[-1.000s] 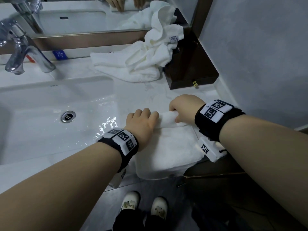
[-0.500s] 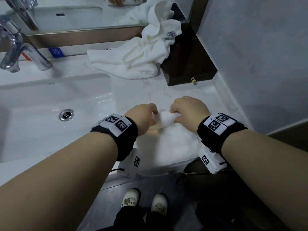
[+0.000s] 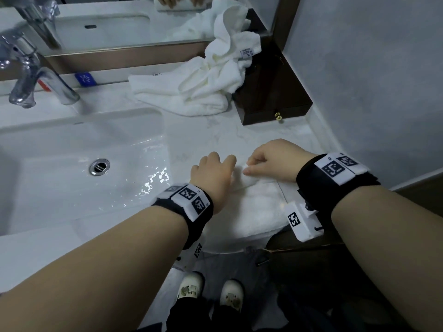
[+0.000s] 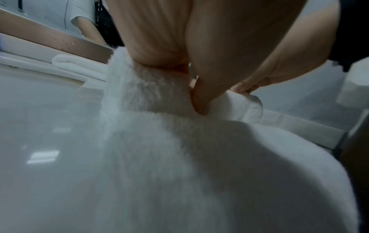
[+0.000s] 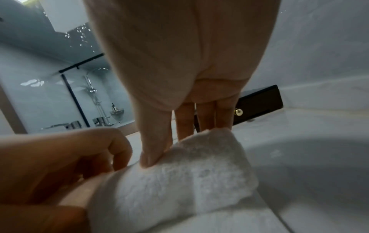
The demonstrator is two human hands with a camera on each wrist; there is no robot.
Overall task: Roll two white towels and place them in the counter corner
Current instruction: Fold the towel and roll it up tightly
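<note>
A white towel [image 3: 251, 207] lies flat on the marble counter [image 3: 215, 137] near its front edge, with its far end rolled into a small cylinder [image 3: 249, 180]. My left hand [image 3: 213, 171] and right hand [image 3: 271, 161] sit side by side on that roll, fingers curled over it. The left wrist view has my thumb [image 4: 201, 100] pressed into the roll [image 4: 151, 93]. In the right wrist view, thumb [image 5: 151, 151] and fingers pinch the roll [image 5: 179, 173]. A second white towel [image 3: 199, 85] lies crumpled at the back by the mirror.
A dark wooden box [image 3: 271, 92] with a brass knob fills the counter's back right corner, partly under the crumpled towel. The sink basin [image 3: 79, 164] and chrome faucet [image 3: 31, 77] lie to the left. A grey wall [image 3: 371, 80] borders the right.
Both hands shifted slightly away from me along the towel, and the roll under them has grown a little. The crumpled towel has not moved.
</note>
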